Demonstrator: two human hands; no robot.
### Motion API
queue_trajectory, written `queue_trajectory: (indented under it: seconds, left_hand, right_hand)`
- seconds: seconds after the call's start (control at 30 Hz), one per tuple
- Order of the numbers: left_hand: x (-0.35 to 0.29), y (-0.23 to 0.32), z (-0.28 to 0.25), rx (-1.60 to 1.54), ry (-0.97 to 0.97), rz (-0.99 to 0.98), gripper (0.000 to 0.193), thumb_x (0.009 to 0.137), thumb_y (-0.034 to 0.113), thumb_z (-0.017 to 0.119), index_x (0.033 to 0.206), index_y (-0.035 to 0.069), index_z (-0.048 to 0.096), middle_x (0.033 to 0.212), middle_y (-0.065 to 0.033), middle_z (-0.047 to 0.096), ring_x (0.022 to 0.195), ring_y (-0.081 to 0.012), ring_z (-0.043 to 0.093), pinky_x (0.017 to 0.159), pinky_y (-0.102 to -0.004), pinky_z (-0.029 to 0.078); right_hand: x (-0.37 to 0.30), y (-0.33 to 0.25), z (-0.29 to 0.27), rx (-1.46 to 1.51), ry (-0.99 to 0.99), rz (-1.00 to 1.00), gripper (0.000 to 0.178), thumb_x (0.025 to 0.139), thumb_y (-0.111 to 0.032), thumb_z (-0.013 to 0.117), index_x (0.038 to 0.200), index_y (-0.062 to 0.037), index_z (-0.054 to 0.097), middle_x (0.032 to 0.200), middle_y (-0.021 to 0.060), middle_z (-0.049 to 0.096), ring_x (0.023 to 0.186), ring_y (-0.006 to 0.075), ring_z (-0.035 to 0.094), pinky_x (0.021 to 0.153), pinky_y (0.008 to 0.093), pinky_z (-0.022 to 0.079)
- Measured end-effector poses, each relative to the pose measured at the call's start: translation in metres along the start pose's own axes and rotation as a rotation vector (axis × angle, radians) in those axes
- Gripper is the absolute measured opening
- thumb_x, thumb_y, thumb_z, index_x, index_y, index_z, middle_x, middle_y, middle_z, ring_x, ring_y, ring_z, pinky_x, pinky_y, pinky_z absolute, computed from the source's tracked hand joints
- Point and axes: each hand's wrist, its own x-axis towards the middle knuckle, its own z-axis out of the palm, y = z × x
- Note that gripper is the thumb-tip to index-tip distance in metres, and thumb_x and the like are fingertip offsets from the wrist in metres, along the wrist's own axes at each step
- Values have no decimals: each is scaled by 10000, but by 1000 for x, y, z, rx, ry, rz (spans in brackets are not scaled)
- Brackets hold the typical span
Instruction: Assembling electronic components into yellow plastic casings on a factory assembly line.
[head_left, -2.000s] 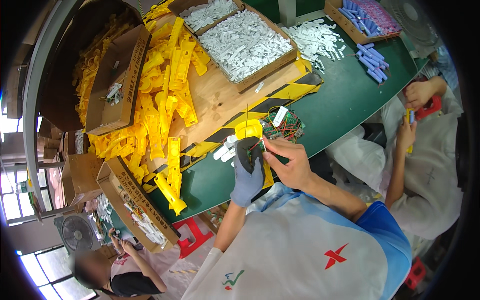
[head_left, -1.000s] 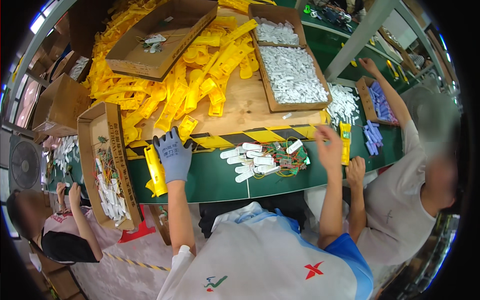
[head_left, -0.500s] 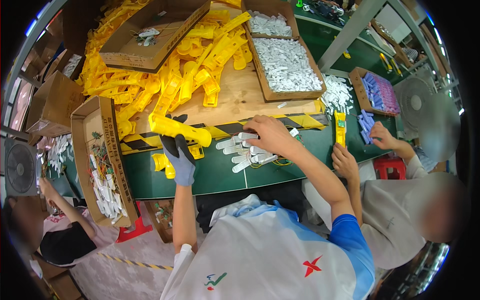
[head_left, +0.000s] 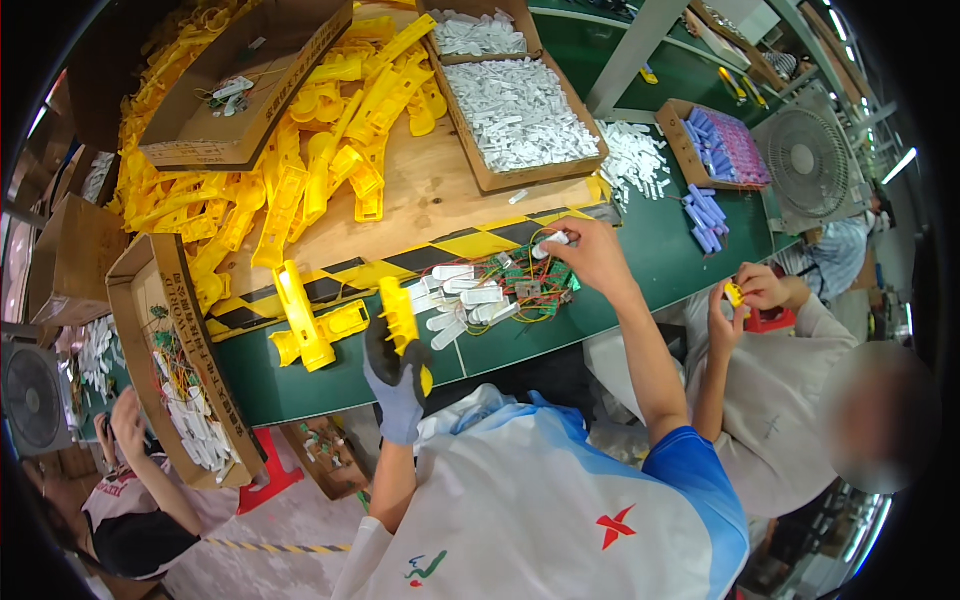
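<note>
My left hand [head_left: 394, 375], in a grey and black glove, is wrapped round a yellow plastic housing [head_left: 401, 318] held upright near the table's front edge. Just left of it, two more yellow housings [head_left: 304, 318] lie crossed on the green tabletop. My bare right hand [head_left: 592, 256] pinches a small white plastic piece [head_left: 550, 244] between thumb and fingers. That piece is over the right end of a heap of white pieces [head_left: 480, 296], green circuit boards [head_left: 528, 290] and thin coloured wires. The fingers partly hide it.
A big pile of yellow housings [head_left: 290, 200] fills the back left. Cardboard boxes hold white parts [head_left: 520, 110], purple cylinders [head_left: 712, 150] and wired white pieces [head_left: 195, 410]. A co-worker's hands [head_left: 745, 300] hold a small yellow piece at right; another person sits at left.
My left hand has come nearer my body, now with an upright housing; a long housing lies on the table. My right hand has moved right from the white pieces and lifted one. The view has shifted.
</note>
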Motion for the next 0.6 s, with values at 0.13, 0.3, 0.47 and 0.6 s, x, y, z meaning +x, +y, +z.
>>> queue_trajectory:
  seconds: [0.13, 0.3, 0.47, 0.6]
  left_hand:
    - [-4, 6, 8, 124, -108, -134, 543, 944, 96, 555, 1456, 24, 386, 1067, -131, 588, 717, -162, 592, 609, -282, 491]
    - [8, 29, 13, 43, -296, -340, 517, 987, 159, 566, 1455, 31, 388, 1154, -135, 588, 813, -175, 629, 723, -267, 510]
    - [17, 19, 21, 280, -358, -130, 547, 915, 14, 639, 1425, 23, 442, 1212, -115, 601, 1027, -158, 611, 848, -308, 514]
    - [31, 30, 43, 626, -259, 160, 596, 848, 170, 760, 1372, 33, 514, 1248, -201, 635, 1112, -311, 640, 925, -369, 501]
  right_hand:
    - [-8, -6, -8, -23, 188, -207, 223, 786, -162, 814, 961, -42, 744, 888, 93, 722, 645, 191, 649, 611, 285, 527]
    - [-19, -38, -55, -206, 351, -886, 165, 783, -78, 804, 931, -47, 740, 886, 95, 714, 687, 163, 681, 604, 252, 551]
    - [7, -38, -23, 510, 654, -723, 190, 779, 49, 774, 944, -26, 717, 982, 97, 705, 819, 168, 696, 709, 262, 566]
    - [38, -22, -1, 769, 465, -434, 245, 824, 70, 723, 1063, 13, 715, 1168, 118, 658, 990, 161, 662, 848, 272, 555]
